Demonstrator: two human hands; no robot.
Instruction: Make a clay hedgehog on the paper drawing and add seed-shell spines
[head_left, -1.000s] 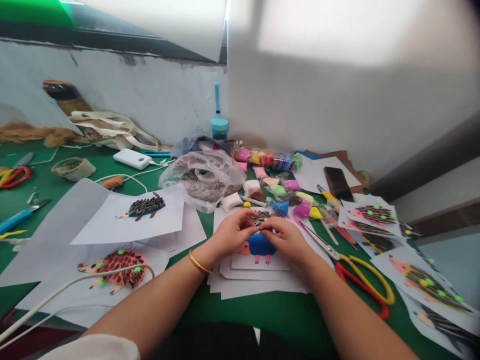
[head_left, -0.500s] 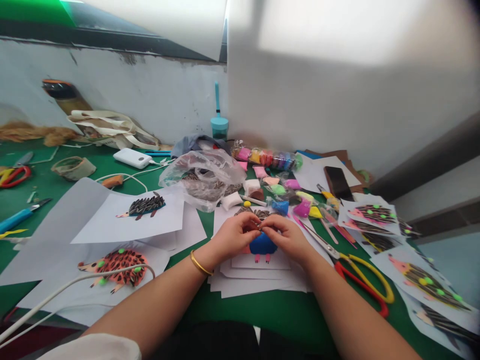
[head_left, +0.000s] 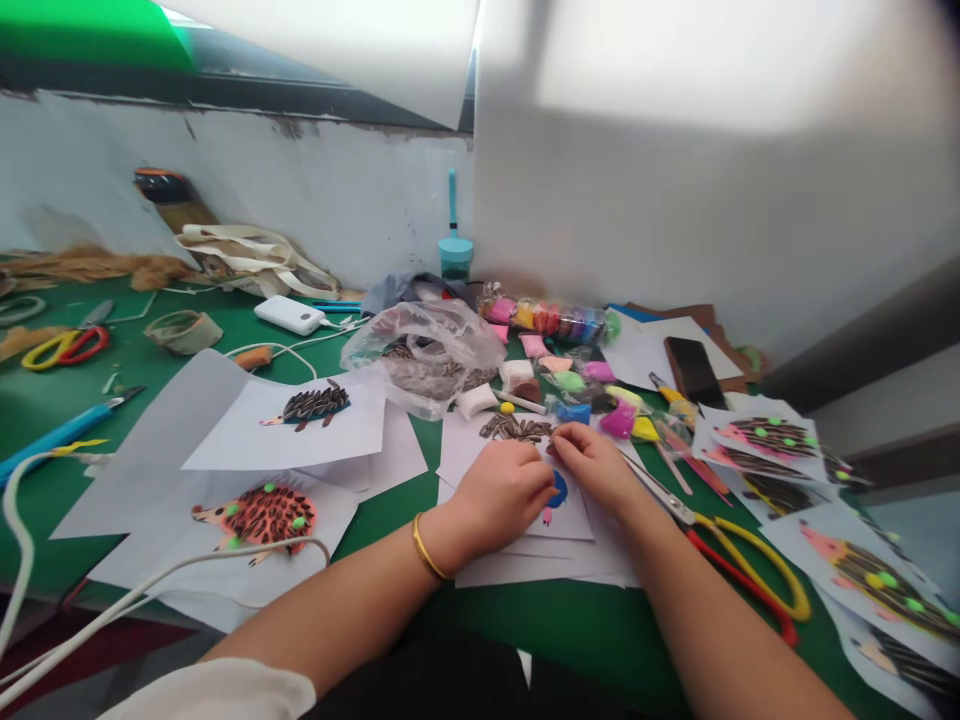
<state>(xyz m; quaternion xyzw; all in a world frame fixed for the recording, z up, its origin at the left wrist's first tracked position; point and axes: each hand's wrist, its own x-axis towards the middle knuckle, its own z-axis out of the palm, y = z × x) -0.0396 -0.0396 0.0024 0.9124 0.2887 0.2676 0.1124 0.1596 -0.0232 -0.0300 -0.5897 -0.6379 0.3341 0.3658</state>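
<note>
A blue clay hedgehog shape (head_left: 558,488) with pink feet lies on white paper (head_left: 574,522), largely covered by my left hand (head_left: 506,495). That hand's fingers are curled and pressed together over the shape; whatever they hold is hidden. Just beyond it, striped sunflower seeds (head_left: 514,428) lie in a small pile on the paper. My right hand (head_left: 592,465) is at the right end of this pile, thumb and forefinger pinched around what looks like a dark sunflower seed.
Packets of coloured clay (head_left: 570,382) and a plastic bag of seeds (head_left: 427,365) lie behind the paper. Scissors (head_left: 694,518) lie right of my right hand. Finished hedgehog pictures (head_left: 262,520) flank both sides. A white cable (head_left: 195,562) crosses the left side.
My fingertips met above the blue shape before; now the hands are apart. The right hand is at the seed pile, and the left has turned down over the shape. The view has shifted left.
</note>
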